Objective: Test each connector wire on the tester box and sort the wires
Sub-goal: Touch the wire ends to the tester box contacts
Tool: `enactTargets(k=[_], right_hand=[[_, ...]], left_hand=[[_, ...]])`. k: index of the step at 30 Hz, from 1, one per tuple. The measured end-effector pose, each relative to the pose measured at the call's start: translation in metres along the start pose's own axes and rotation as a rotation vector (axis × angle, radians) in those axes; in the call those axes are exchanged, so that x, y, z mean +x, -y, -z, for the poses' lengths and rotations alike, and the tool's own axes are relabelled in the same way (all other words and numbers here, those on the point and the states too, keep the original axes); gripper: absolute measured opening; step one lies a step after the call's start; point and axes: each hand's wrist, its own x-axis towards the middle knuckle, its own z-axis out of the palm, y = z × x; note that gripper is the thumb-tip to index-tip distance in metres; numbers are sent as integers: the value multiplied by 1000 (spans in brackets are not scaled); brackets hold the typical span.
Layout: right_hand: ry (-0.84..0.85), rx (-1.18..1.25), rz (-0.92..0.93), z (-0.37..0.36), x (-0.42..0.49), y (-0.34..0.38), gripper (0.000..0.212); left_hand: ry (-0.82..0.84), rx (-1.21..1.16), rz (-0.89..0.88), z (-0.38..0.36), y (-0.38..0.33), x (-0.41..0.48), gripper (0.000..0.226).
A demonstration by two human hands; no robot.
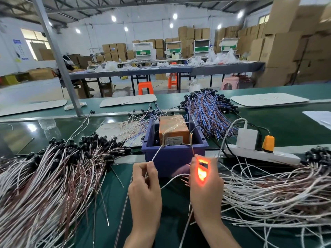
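The wire ends point(157, 153) are pinched in the left hand point(145, 187) and right hand point(206, 187) and held on the tester box point(172, 127) screws point(163, 139), so an orange light point(202, 171) glows.

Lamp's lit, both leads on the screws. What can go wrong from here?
1. The white lead in the left hand and the brown lead are hand-held against the left screw and right screw; a slip could break contact and fake a fail.
2. The right hand, gripping the lit lamp, sits close to the bare right screw; a fingertip may touch it.
3. The left wire pile and right wire pile look similar; the tested wire could be mis-sorted.
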Motion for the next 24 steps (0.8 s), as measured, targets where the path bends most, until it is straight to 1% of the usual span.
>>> enactTargets(k=[6,9,13,15,18,19,22,24], right_hand=[[12,10,-6,-1,0,-4,22],[-2,19,-48,-1,1,-6,27],[33,90,-118,2,-1,-3,13],[54,88,-133,3,-2,-3,14],[59,60,-155,6,-3,-4,22],[52,58,-166,6,-3,-3,23],[40,97,-186,10,-5,0,20],[47,160,-212,14,-5,-1,21]], left_hand=[[6,4,8,0,0,0,20],[-4,-1,27,0,-1,0,18],[-78,-37,72,0,1,2,20],[-126,-38,114,-1,4,4,21],[-171,-21,229,-2,10,6,21],[-182,-8,250,-2,11,7,30],[-225,68,243,-1,12,9,70],[-253,75,276,2,11,9,81]])
